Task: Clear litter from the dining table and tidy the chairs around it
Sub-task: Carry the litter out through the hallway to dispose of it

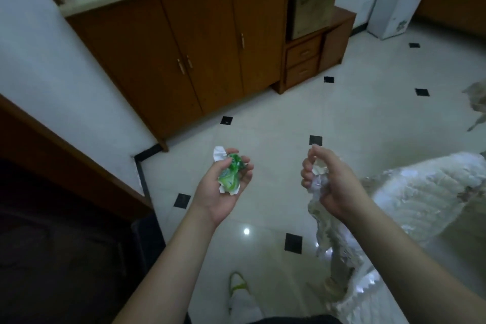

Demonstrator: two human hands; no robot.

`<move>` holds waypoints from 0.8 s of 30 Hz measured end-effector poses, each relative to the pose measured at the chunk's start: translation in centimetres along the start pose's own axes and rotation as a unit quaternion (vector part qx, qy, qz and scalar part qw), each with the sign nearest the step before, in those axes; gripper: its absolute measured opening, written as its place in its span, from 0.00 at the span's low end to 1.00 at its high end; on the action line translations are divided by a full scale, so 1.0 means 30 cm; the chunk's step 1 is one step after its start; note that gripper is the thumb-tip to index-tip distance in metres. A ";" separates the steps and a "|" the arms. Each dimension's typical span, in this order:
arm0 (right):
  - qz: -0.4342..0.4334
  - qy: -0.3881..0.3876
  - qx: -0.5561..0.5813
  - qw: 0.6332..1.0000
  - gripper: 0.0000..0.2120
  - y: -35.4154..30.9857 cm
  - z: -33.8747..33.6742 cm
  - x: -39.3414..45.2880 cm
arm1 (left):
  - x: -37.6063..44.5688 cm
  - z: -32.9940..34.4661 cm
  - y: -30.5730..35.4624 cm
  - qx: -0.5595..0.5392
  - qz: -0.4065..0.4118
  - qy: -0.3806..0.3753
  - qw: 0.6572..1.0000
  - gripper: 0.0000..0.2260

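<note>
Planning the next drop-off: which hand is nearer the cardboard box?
Right. The right hand is below the cardboard box; the left hand is below it, further left.

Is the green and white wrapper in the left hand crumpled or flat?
Crumpled. The green and white wrapper is bunched into a wad in the left hand, its fingers curled around it, with creased white edges sticking out.

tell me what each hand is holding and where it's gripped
The left hand cups a crumpled green and white wrapper in its palm, fingers curled around it. The right hand grips a crinkled silvery bag by its bunched top edge.
</note>
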State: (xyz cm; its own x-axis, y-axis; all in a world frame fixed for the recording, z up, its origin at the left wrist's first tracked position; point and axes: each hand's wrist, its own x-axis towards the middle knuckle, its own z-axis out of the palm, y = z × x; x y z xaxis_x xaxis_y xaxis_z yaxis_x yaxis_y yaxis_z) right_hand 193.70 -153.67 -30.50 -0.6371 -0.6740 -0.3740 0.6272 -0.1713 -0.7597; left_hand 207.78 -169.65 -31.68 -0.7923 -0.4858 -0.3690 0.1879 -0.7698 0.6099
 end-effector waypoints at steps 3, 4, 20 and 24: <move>0.008 -0.009 -0.024 1.000 0.08 0.023 0.125 0.133 | 0.089 -0.042 0.134 -0.004 0.006 -0.005 1.000 0.08; 0.011 -0.009 -0.038 0.999 0.07 0.027 0.173 0.175 | 0.116 -0.055 0.182 -0.004 0.011 -0.017 1.000 0.08; -0.043 0.128 0.000 0.991 0.02 -0.171 0.252 0.755 | 0.755 0.142 0.460 0.060 -0.031 -0.092 0.993 0.07; -0.066 0.155 0.033 0.985 0.05 -0.314 0.210 0.896 | 0.919 0.285 0.456 0.115 -0.046 -0.115 0.986 0.08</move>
State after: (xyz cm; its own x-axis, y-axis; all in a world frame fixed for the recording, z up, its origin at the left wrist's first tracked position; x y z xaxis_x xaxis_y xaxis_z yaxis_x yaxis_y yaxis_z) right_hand 173.48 -174.71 -30.03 -0.8148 -0.3928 -0.4264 0.5510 -0.2956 -0.7804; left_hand 183.52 -190.03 -27.51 -0.9152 -0.2911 -0.2787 -0.0072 -0.6796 0.7336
